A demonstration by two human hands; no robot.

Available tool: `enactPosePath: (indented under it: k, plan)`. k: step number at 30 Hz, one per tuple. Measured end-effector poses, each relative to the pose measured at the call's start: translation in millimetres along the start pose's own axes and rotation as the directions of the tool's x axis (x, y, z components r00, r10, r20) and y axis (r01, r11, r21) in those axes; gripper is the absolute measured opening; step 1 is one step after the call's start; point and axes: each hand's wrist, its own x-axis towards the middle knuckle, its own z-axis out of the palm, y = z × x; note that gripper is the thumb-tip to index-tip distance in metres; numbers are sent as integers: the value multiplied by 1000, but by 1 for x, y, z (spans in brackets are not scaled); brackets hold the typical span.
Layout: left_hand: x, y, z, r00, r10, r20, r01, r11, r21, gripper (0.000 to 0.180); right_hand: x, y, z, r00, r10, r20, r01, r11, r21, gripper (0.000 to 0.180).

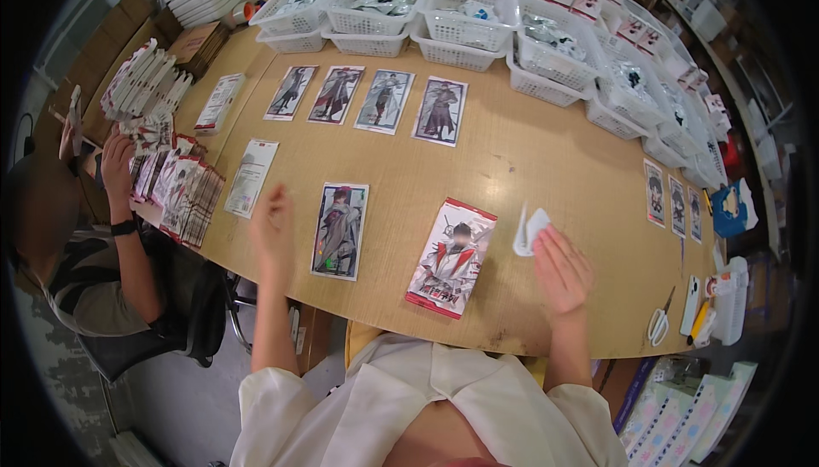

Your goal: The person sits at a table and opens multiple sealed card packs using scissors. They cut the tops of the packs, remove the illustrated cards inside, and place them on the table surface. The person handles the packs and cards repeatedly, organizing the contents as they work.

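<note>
- Lying on the tan wooden table [546, 160], right of the middle, the small, smooth white piece [537, 224] meets the right hand's fingertips; its one edge stands up, which probably gives the fingers something to catch.
- The right hand [563, 271] reaches in from the near side, fingers straight and close together; the thumb is hidden, so I cannot tell whether it grips the piece or only touches it.
- The left hand [273, 232] hangs near the table's left edge, fingers loosely curled and blurred; nothing shows in them, though I cannot tell how far they part.
- Between the hands, the oblong red-and-white printed pack [452, 261] lies slightly slanted, figure side up, seemingly within reach of either hand.
- Left of it, just beside the left hand, a tall, pale-bordered illustrated card [339, 232] lies picture up, likely so it can be checked at a glance.
- Farther off, four tall illustrated cards [362, 102] lie spaced apart in a row, presumably to keep each visible.
- White perforated plastic baskets [469, 36] curve along the far and right sides, stacked, perhaps to save room.
- At far left, another person's hand [118, 156] is beside the piled red-and-white packets [189, 194].
- White-handled scissors [659, 324] rest at near right, apart from the cards.
</note>
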Motion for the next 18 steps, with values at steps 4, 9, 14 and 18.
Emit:
enactPosePath:
  k: [4, 9, 14, 18]
  plan:
    - [-75, 80, 48, 686, 47, 727, 528, 654, -541, 26, 14, -26, 12, 994, -99, 45, 91, 985, 148, 13]
    - [-92, 107, 67, 578, 7, 816, 708, 494, -505, 23, 20, -42, 20, 982, -169, 80, 146, 961, 236, 17]
    - [-108, 104, 69, 660, 20, 751, 620, 549, -560, 19, 15, -61, 24, 818, 560, 130, -481, 542, 689, 25]
    - [-125, 121, 79, 760, 286, 584, 56, 865, -498, 25, -19, -60, 21, 422, 663, 619, -647, -258, 717, 16]
